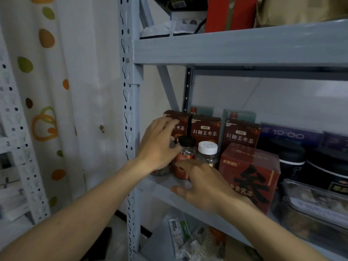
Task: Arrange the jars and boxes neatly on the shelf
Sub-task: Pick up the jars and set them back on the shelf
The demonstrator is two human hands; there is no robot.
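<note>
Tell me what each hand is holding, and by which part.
Left hand is around the black-lidded jar, at its upper side. Right hand is at that jar's lower front; a firm grip cannot be told.

two jars [195,157] side by side on shelf [165,187], boxes [224,134] behind, bigger box [248,176] right

The metal shelving unit [226,48] is showing up pale grey-blue all over. The curtain [37,72] on the left is looking white with orange, green and brown blobs scattered down it. The three tea boxes [206,129] at the back are coming across dark maroon with pale lettering, and the bigger box [248,174] in front is glowing red-orange with a fat black character. One jar [183,161] is wearing a black cap and an orange label, the other jar [207,153] a white cap. The canisters [291,157] on the right are reading black.
</note>
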